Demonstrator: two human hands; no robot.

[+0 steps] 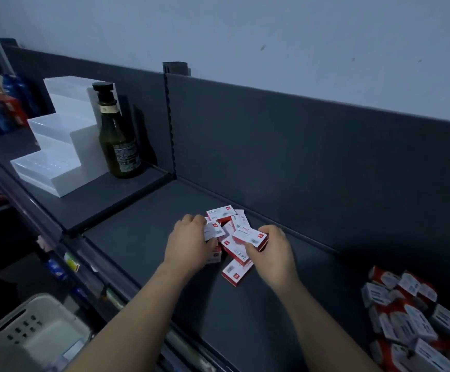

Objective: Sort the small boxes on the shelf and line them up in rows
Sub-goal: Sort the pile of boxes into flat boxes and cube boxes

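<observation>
Pinching a box point(250, 237) each, left hand point(189, 240) and right hand point(272, 251) crowd the pile point(232, 224) near the back panel point(299, 157).

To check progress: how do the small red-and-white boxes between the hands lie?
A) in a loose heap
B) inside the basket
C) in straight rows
A: the small boxes lie jumbled at mixed angles on the shelf; the left hand and the right hand each grip one.
</observation>
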